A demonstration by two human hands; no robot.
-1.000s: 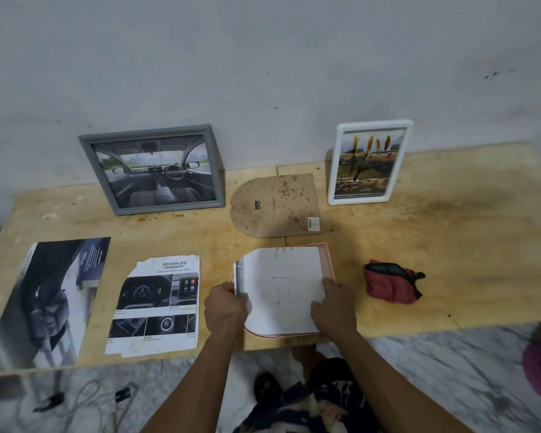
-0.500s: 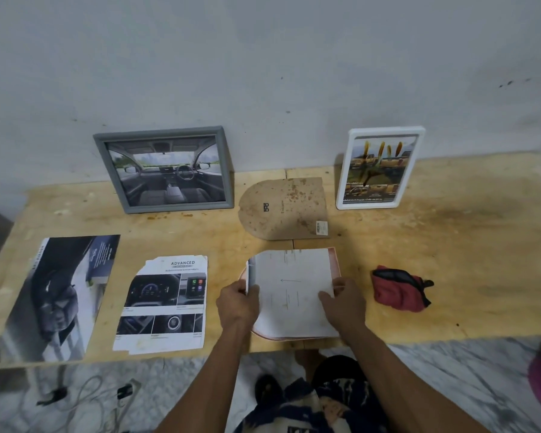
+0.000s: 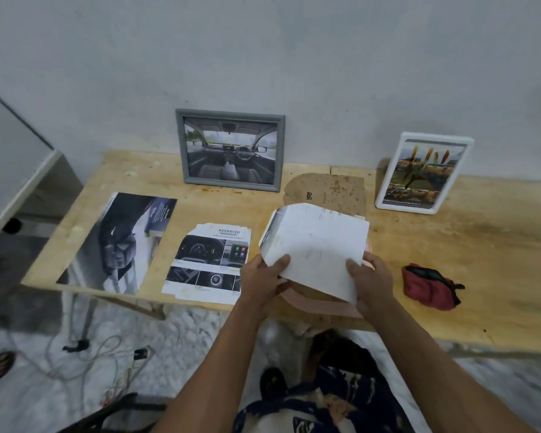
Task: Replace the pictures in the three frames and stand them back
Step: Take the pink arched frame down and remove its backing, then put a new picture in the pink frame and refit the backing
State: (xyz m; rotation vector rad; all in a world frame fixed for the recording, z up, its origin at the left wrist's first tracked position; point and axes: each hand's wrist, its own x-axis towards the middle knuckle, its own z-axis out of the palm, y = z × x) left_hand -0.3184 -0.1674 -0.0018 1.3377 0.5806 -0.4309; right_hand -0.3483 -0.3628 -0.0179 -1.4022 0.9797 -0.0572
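My left hand (image 3: 264,281) and my right hand (image 3: 369,281) pinch the lower corners of a white sheet (image 3: 317,245), held face down and lifted off a pink frame (image 3: 322,304) lying at the table's front edge. The frame's brown backing board (image 3: 325,190) lies flat behind it. A grey frame (image 3: 230,150) with a car-interior picture leans on the wall. A white frame (image 3: 423,173) with a colourful picture stands at the right. Two loose prints lie left: a dashboard sheet (image 3: 208,262) and a dark car picture (image 3: 122,242).
A red pouch (image 3: 428,287) lies on the wooden table (image 3: 481,245) to the right of my hands. Cables (image 3: 107,354) trail on the marble floor under the table's left side. A grey wall stands right behind the table.
The white sheet lay flat on the pink frame before; both hands have now lifted it up and tilted it. The view has shifted left.
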